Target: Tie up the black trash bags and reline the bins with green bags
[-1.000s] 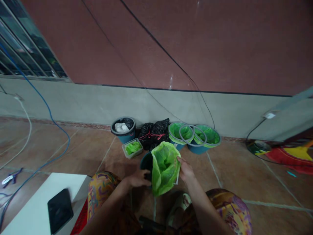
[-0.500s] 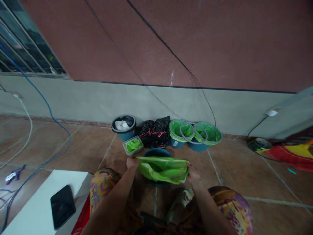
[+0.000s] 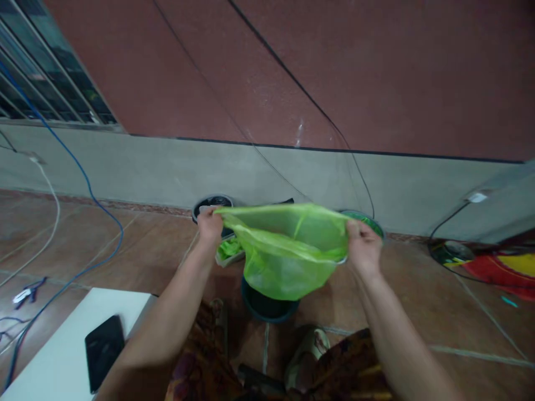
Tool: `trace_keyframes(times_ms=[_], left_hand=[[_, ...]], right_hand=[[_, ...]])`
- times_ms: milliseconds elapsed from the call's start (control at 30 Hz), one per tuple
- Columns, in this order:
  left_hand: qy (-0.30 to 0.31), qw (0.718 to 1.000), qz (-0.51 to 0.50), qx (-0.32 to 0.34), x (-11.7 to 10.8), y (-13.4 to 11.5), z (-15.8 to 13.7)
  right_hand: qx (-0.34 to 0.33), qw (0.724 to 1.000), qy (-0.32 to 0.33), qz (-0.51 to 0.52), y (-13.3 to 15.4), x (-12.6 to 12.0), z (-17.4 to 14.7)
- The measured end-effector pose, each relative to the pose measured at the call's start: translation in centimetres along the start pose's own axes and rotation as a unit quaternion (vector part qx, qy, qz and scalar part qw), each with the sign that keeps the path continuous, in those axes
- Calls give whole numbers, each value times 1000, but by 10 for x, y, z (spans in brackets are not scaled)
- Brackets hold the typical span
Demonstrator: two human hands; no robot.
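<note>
A thin green trash bag (image 3: 292, 267) is stretched wide between my hands, its mouth spread and its body billowing downward. My left hand (image 3: 210, 224) is closed on one side of the rim. On the other side, my right hand (image 3: 364, 248) pinches the edge. Below the bag stands a dark blue bin (image 3: 271, 312), partly hidden by it. Behind the bag, on the left, a plastic tub (image 3: 229, 260) holds folded green bags, and a bin with a black liner (image 3: 213, 201) shows its rim. A green-lined bin (image 3: 368, 220) peeks out behind my right hand.
A white box (image 3: 71, 334) carrying a black phone (image 3: 104, 351) stands at the lower left. Blue cable (image 3: 86, 178) and other cords run along the left floor. A red and yellow item (image 3: 505, 273) lies by the wall at right. My feet flank the bin.
Both hands have risen and moved farther apart, lifting the green bag up from the bin. The bag has opened out and now hides most of the things by the wall.
</note>
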State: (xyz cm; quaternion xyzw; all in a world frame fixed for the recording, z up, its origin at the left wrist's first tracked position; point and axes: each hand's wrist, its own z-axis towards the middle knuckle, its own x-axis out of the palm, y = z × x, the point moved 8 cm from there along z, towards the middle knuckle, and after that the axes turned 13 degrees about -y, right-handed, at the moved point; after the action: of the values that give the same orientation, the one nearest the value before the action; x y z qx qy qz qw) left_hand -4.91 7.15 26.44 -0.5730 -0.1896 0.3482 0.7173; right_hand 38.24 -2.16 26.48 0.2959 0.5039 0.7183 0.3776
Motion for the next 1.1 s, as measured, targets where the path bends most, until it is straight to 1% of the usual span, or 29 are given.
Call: trace_keyframes(times_ms=[33,67,100,133,167,200,233,267,300,333,367,400,433,467,500,533,567,633,733,800,900,967,1033,1100], left_hand=[[-27,996,-57,67,-1,-44,8],[-39,984,-97,146,-3,-85,8],[-58,967,-118,219,-9,-118,3],[-74,948,-126,282,-15,-139,-9],[-67,937,-118,321,-17,-146,-24],[-27,939,-95,330,-13,-137,-40],[29,949,-61,307,-7,-113,-55],[101,957,-17,272,1,-79,-73],[174,960,31,219,9,-36,-92],[232,956,79,159,12,10,-109],[243,957,121,103,7,53,-121],[222,962,148,59,-4,87,-127],[190,968,160,22,-16,113,-130],[158,973,169,-13,-27,132,-131],[133,975,172,-39,-37,144,-129],[108,979,164,-62,-45,151,-126],[82,982,147,-86,-52,154,-121],[29,985,89,-144,-61,156,-112],[-37,971,-4,-236,-73,165,-108],[-54,963,-33,-262,-82,171,-111],[-58,966,-3,-254,-102,174,-121],[-51,971,39,-230,-112,169,-128],[-31,979,69,-190,-114,159,-132],[-3,986,86,-143,-107,144,-135]], right_hand=[[-87,995,-46,18,49,-4,12],[-167,982,-89,23,92,-10,16],[-247,955,-160,31,126,-22,14],[-305,925,-222,33,147,-34,6],[-334,904,-266,25,152,-43,-3],[-322,911,-258,2,140,-45,-10],[-290,934,-207,-32,114,-42,-16],[-243,961,-108,-77,75,-31,-24],[-184,976,-4,-119,29,-22,-36],[-125,978,67,-154,-20,-21,-51],[-73,976,105,-175,-64,-26,-65],[-30,975,116,-189,-100,-35,-77],[12,970,122,-211,-129,-44,-87],[51,961,132,-238,-150,-53,-95],[83,947,153,-271,-163,-58,-100],[94,941,163,-280,-165,-61,-102],[99,939,174,-279,-160,-60,-102],[99,946,185,-247,-141,-55,-97],[114,948,200,-221,-122,-47,-95],[107,942,221,-227,-119,-46,-102],[68,935,246,-245,-117,-51,-117],[43,931,240,-270,-111,-58,-124],[9,930,220,-295,-94,-64,-127],[-47,930,192,-309,-66,-66,-127]])
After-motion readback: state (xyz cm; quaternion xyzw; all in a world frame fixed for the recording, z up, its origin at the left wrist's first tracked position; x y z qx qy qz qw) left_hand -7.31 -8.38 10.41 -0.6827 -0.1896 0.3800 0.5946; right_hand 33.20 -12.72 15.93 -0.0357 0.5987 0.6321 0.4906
